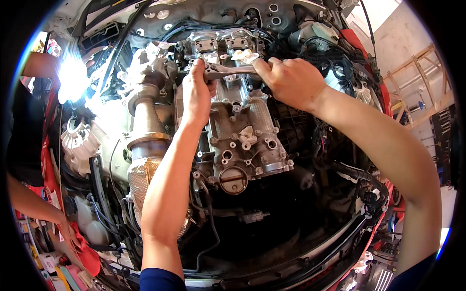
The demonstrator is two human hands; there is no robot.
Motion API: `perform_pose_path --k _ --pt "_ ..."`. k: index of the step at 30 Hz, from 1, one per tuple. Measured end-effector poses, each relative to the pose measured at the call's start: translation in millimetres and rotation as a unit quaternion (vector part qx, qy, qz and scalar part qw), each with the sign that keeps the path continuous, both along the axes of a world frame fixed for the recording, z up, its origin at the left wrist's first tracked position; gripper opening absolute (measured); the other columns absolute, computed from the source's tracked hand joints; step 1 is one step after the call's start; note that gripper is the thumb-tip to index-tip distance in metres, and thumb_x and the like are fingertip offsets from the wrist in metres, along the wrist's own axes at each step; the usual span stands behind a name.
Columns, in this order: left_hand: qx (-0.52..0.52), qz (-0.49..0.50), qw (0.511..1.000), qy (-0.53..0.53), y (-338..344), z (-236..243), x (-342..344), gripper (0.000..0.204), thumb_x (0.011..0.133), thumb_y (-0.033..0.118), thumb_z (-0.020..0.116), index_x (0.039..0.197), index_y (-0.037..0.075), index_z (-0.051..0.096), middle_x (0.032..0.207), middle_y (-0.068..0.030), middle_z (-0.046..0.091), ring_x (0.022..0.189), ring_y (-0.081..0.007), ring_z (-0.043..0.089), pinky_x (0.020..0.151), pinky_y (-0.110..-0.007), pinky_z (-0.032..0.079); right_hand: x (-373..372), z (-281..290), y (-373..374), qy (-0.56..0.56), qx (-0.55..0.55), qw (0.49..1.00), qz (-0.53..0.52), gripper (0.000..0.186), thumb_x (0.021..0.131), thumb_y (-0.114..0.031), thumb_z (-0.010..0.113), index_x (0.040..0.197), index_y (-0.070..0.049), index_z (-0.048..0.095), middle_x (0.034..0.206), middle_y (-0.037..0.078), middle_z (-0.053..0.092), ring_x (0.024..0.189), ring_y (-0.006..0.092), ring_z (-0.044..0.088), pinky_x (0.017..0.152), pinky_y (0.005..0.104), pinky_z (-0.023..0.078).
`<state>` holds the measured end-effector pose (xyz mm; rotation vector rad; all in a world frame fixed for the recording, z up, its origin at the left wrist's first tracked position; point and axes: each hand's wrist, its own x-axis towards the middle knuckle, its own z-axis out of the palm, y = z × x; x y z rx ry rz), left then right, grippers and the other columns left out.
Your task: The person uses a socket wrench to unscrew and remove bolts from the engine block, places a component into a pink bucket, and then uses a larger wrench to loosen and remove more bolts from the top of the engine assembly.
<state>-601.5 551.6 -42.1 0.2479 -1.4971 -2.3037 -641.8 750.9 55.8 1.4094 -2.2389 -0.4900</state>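
My left hand point(197, 94) is closed round the head end of a silver ratchet wrench point(233, 70), its thumb on top. The fingers of my right hand point(295, 83) are closed on the far end of the handle. The ratchet lies crosswise over the upper part of an engine point(239, 114) with a bare metal top. What sits under the ratchet head is hidden by my left hand. White crumpled wads, one point(245, 56) just behind the handle and another point(248, 136) nearer me, rest on the engine.
At the left a co-worker's arm point(41, 64) is beside a glaring lamp point(73, 80); a lower hand point(69, 235) is at a red cover point(87, 252). An exhaust pipe point(147, 114) stands left of the engine. A dark cavity and hoses point(212, 223) lie in front. A wooden frame point(420, 82) stands right.
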Motion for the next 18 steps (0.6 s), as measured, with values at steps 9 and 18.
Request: perform_pose_path --k 9,18 --pt "-0.001 -0.023 1.000 0.006 2 -3 5 0.048 0.099 0.048 0.038 0.070 0.009 0.042 0.054 0.0059 0.025 0.050 -0.0076 0.023 0.051 -0.025 0.021 -121 -15 -20 0.054 -0.029 0.967 0.248 0.041 0.088 -0.018 0.060 0.127 -0.017 0.051 0.111 0.011 0.065 0.087 0.0261 0.068 0.066 0.0355 0.057" --pt "-0.020 0.026 0.999 0.039 -9 6 20 0.046 0.098 0.049 0.046 0.072 0.011 0.042 0.056 0.0045 0.027 0.050 -0.0083 0.025 0.052 -0.026 0.025 -81 -31 -205 -0.084 -0.169 0.966 0.175 0.051 0.082 0.003 0.057 0.127 -0.021 0.060 0.144 0.000 0.048 0.136 0.0206 0.038 0.115 0.0410 0.026"
